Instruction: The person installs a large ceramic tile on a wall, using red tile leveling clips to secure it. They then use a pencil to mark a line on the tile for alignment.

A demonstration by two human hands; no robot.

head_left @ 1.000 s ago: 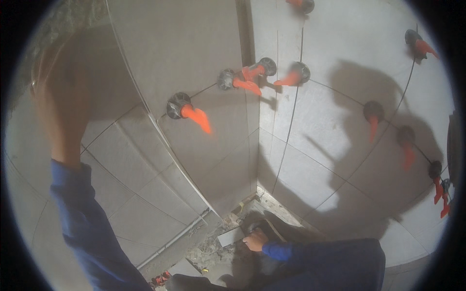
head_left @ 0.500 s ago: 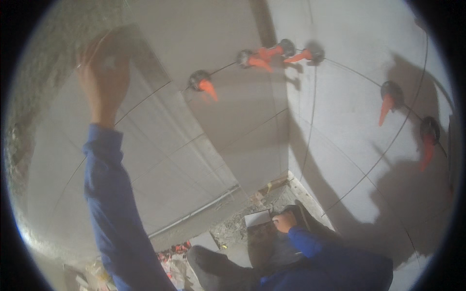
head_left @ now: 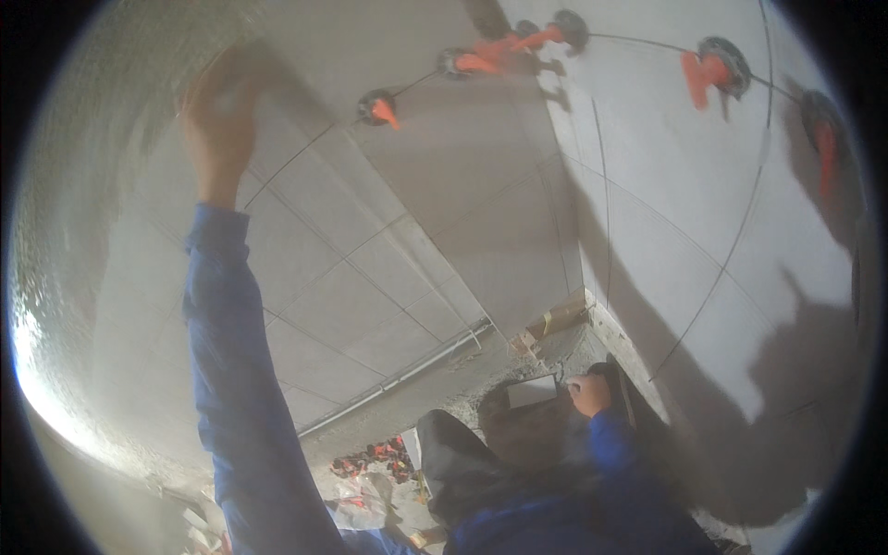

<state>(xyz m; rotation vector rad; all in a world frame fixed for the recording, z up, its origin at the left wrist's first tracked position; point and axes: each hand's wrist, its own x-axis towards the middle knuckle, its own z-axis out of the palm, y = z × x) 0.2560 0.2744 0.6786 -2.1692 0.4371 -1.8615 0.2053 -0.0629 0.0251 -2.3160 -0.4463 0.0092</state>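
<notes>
Up at grey tiled wall (head_left: 324, 277), left hand (head_left: 222, 116) raised, blurred; can't tell grip. Down low, right hand (head_left: 589, 395) curled, hold unclear; pale rectangular plate (head_left: 532, 391) just left of it. Orange-handled discs (head_left: 717, 72) sit higher up.

Shadow (head_left: 795, 388) falls across grey tiled walls (head_left: 675, 194) meeting in a corner (head_left: 581, 264) above a rough, littered floor (head_left: 462, 404).

The left, head-worn fisheye camera looks down past blue sleeves (head_left: 236, 370) into a corner between tiled walls (head_left: 671, 213), bending edges toward its rim; the left hand (head_left: 222, 116) is nearer it than the right hand (head_left: 589, 395).
</notes>
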